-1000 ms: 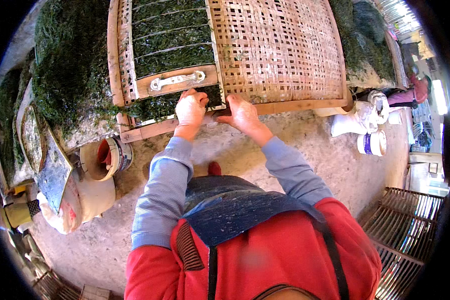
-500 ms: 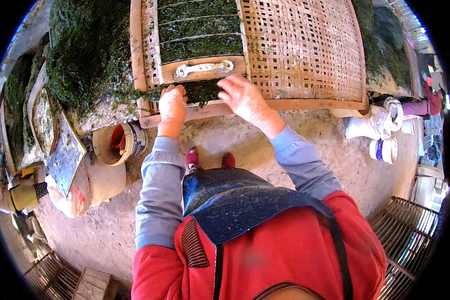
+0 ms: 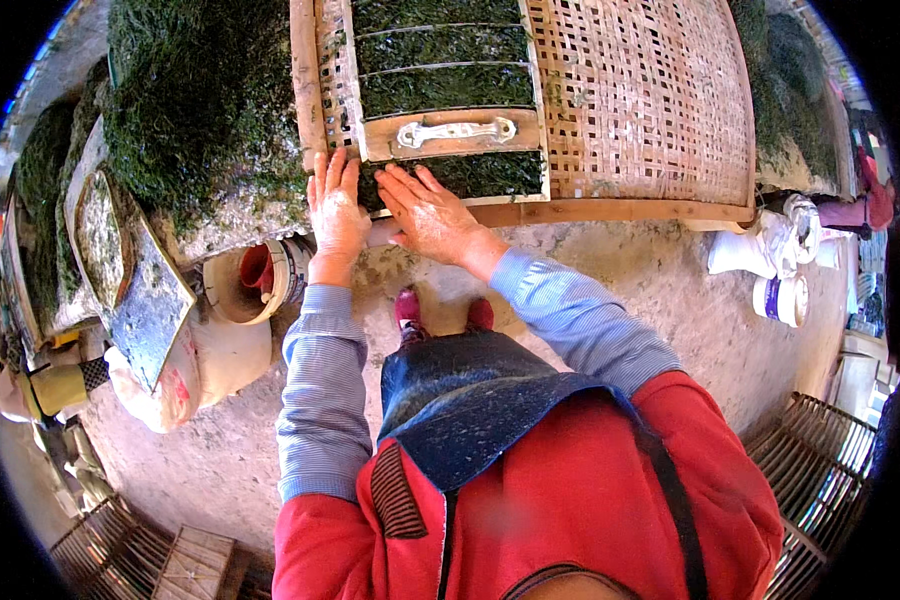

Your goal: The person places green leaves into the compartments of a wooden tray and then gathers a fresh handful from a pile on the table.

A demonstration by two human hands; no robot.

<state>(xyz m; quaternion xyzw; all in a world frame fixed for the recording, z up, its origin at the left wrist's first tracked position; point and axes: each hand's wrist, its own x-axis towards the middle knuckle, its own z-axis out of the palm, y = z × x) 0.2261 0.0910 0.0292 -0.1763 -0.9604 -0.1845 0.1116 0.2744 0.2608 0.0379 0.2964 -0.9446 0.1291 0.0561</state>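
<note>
A woven bamboo tray [image 3: 635, 110] carries a narrow frame with thin crossbars, filled with dark green seaweed-like strands [image 3: 445, 90]. A wooden bar with a whitish metal handle [image 3: 457, 131] crosses the frame near its front end. My left hand [image 3: 337, 210] lies at the tray's front left corner with its fingers stretched out, by the frame's left edge. Palm down, my right hand [image 3: 430, 215] rests its extended fingertips on the left part of the strands in the front section. Neither hand grips anything. The left fingers partly cover the tray's corner.
A big heap of green strands [image 3: 185, 110] lies left of the tray, and another [image 3: 795, 100] lies on its right. Below the left heap stand a bucket [image 3: 235, 285] with a red scoop and pale sacks [image 3: 230, 360]. A white bucket [image 3: 780, 300] stands right; slatted bamboo racks [image 3: 815, 470] lie behind.
My right hand has moved left and down from the handle's right end to the front left of the frame. My left hand's fingers have straightened and spread flat. The view has shifted slightly.
</note>
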